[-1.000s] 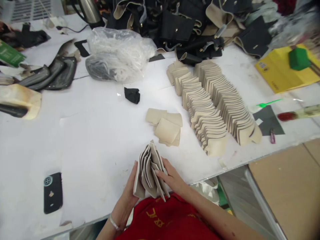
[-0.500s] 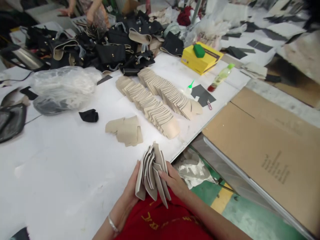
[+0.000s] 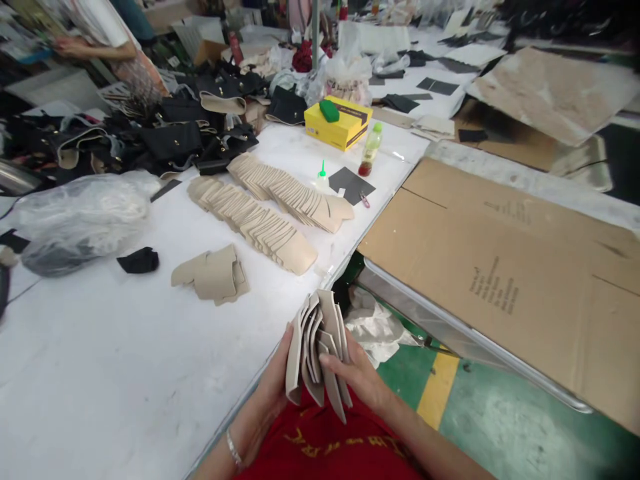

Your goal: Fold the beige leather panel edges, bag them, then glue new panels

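Observation:
Between my two hands is a bundle of beige leather pieces (image 3: 311,347), standing on edge and fanned apart, held in front of my red clothing at the table's edge. My left hand (image 3: 278,363) is closed along the bundle's left side, its fingers mostly hidden behind the pieces. On the other side my right hand (image 3: 356,372) grips the bundle, thumb pressed on the near pieces. Ahead on the white table (image 3: 125,373) lie two overlapping rows of beige pieces, a left row (image 3: 255,223) and a right row (image 3: 290,190). A few loose beige pieces (image 3: 213,273) lie left of them.
Cardboard (image 3: 540,267) covers a stack on the right. Further back are a yellow box (image 3: 333,133), a bottle (image 3: 370,150) and a small glue bottle (image 3: 322,179). Black bags (image 3: 173,140) and clear plastic (image 3: 85,217) fill the far left. Another person (image 3: 110,40) stands behind them.
My view has swung to the right, so the table's things sit further left. The bundle stays in both hands. The other person now appears further left, more upright in view.

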The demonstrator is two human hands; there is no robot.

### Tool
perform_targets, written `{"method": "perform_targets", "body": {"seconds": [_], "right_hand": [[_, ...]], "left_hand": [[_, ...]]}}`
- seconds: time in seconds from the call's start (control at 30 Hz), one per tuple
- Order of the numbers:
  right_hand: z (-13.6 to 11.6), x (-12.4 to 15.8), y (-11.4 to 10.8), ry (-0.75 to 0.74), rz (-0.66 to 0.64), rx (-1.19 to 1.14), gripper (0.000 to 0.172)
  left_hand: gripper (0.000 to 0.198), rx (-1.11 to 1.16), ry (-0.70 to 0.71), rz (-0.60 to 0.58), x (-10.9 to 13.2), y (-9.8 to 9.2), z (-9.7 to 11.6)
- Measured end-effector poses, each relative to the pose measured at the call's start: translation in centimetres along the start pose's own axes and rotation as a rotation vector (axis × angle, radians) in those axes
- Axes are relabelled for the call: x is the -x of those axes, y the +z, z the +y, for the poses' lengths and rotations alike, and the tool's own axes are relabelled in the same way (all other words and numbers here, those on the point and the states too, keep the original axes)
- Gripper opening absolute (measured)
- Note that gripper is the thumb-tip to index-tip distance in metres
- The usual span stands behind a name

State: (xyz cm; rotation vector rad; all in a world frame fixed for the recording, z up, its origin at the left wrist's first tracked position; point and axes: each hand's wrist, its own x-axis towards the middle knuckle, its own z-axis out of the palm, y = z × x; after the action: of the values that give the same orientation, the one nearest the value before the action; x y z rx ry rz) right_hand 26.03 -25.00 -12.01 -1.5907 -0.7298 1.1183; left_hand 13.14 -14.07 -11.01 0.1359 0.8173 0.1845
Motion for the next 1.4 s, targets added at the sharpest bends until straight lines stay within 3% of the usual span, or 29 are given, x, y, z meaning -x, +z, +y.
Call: {"method": "perform_targets", "body": {"seconds": [0.1,0.37,0.57,1.0,1.1,1.23,1.4], "right_hand": [[-0.1,0.7,-0.8,-0.017,0.05,0.046,0.064],[-0.3,1.3,-2.5,-0.038,0.149,0.183,0.06],[-0.2,1.5,-3.4,-0.052,0.148,0.219,0.062],[0.1,0.4,-3.8,-0.063,0.16,0.203,0.057],[1.2,0.6,-4.0,-0.034,0.181,0.197,0.054],[4.6,1.4,-4.9,0.044,0.24,0.146,0.051],[10.7,3.2,-6.6,0.186,0.379,0.048,0.046]], "left_hand": [[0.057,-0.024,0.009,-0.005,-0.2,0.9,-1.2],[0.06,-0.009,-0.012,0.055,-0.6,2.4,-2.8],[0.063,0.05,-0.065,0.059,-0.8,2.8,-3.0],[0.058,0.037,-0.04,0.03,-2.1,2.5,-2.7],[0.057,-0.005,-0.065,0.05,-3.8,0.9,-3.5],[0.039,-0.029,0.025,0.071,-8.0,-2.2,-6.1],[0.04,-0.062,-0.289,0.014,-13.5,-4.0,-10.0]]}}
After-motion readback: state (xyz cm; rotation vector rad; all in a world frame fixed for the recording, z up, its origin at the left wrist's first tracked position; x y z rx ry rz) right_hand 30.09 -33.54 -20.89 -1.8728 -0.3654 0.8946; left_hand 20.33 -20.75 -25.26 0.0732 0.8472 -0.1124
